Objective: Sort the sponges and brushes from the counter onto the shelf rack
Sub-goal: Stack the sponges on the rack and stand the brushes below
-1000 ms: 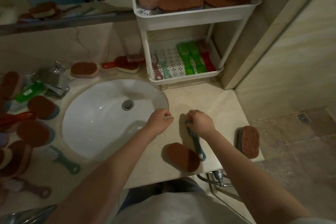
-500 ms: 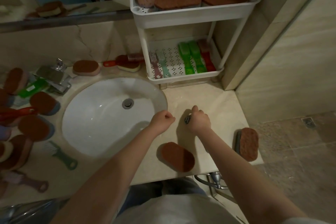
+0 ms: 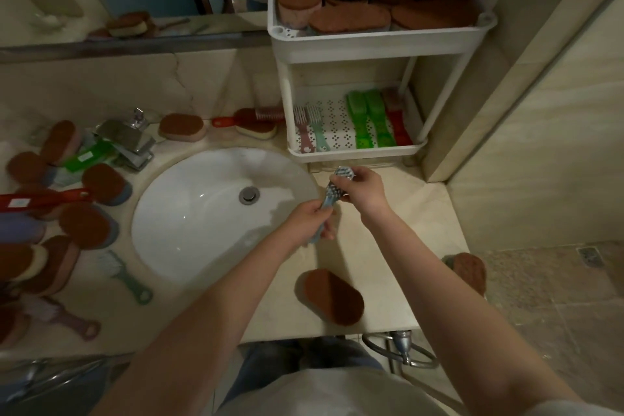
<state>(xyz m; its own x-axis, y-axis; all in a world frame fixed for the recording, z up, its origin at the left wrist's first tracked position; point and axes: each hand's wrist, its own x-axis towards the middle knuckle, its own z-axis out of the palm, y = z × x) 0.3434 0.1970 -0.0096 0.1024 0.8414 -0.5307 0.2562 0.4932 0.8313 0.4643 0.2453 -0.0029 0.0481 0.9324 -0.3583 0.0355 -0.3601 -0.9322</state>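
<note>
A small blue brush [image 3: 334, 194] is held in the air over the counter, just in front of the white shelf rack [image 3: 371, 44]. My left hand [image 3: 309, 221] grips its handle, and my right hand [image 3: 363, 186] pinches its bristle head. The rack's top tier is packed with brown sponges [image 3: 349, 18]; its lower tier [image 3: 358, 150] holds pink, mint, green and red brushes. Two brown sponges lie on the counter near me: one [image 3: 332, 295] at the front edge, another [image 3: 469, 272] at the right edge.
A white sink [image 3: 209, 213] sits left of my hands, with a chrome tap [image 3: 128, 140] behind it. Several sponges and brushes [image 3: 67, 213] crowd the left counter. A mint brush [image 3: 125, 277] lies by the basin. A wall stands at the right; the tiled floor [image 3: 557, 314] is below.
My right hand picked the blue brush up off the counter and carried it toward the rack. My left hand has now taken hold of its handle.
</note>
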